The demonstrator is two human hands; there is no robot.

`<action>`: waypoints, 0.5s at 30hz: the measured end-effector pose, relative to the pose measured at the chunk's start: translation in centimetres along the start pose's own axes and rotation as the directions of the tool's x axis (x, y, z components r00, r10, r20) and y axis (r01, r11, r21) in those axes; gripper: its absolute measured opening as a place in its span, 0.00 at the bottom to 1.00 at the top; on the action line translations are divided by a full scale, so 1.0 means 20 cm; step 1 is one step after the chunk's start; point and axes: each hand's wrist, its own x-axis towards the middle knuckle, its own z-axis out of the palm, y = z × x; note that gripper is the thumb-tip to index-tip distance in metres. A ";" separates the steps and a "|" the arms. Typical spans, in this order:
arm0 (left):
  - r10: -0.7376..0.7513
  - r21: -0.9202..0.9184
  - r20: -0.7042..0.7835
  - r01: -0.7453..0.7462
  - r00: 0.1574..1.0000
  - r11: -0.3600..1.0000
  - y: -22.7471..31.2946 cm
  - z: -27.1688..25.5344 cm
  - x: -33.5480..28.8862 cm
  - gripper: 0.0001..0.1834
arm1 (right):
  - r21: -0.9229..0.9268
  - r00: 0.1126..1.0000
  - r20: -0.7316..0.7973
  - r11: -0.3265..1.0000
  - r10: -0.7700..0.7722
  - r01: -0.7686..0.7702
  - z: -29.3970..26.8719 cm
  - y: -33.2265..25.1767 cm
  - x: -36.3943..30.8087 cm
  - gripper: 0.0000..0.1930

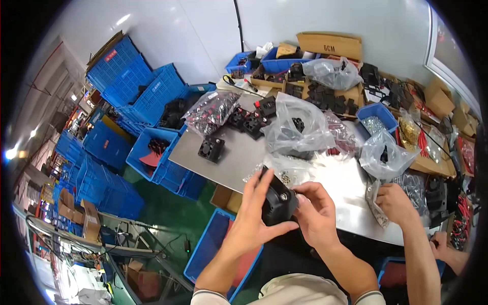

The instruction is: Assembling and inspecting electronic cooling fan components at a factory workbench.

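Note:
My left hand (pixel 249 216) is wrapped round a black boxy housing (pixel 278 203), fingers along its far left side and thumb underneath. A round metal spot shows on the housing's upper face. At its right corner my right hand (pixel 317 213) pinches with thumb and fingertips; whether a small part sits between them is hidden. The housing is held up over the table's near edge. Just beyond it lies a clear bag of small metal pieces (pixel 287 175). Farther left on the table, a black fan unit (pixel 211 149) lies apart from several similar fan units (pixel 253 122).
A co-worker's hand (pixel 395 203) is at a plastic bag on the right, another hand (pixel 445 248) lower down. Plastic bags (pixel 300 124) cover mid-table. A blue bin of screws (pixel 376 119) stands right. Blue crates (pixel 152 94) are stacked left; a blue bin (pixel 206 259) sits below.

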 end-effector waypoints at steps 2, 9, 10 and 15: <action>0.011 0.004 -0.055 -0.011 0.998 1.000 -0.03 -0.02 0.04 0.60 | -0.058 0.999 0.039 0.998 0.015 -0.013 0.03 -0.03 0.05 0.18; 0.166 -0.274 0.302 -0.081 0.939 0.958 -0.14 -0.08 0.25 0.60 | -0.233 0.998 -0.006 0.971 -0.055 0.052 -0.07 -0.05 0.06 0.39; 0.143 -0.191 0.126 -0.118 0.982 0.975 -0.30 -0.15 0.34 0.53 | -0.196 0.995 -0.047 0.977 -0.092 0.081 -0.14 -0.08 0.02 0.39; 0.044 0.441 -0.270 0.083 0.962 0.894 -1.41 -0.48 0.50 0.47 | -0.213 0.986 -0.142 0.975 -0.089 0.058 -0.29 -0.30 -0.34 0.43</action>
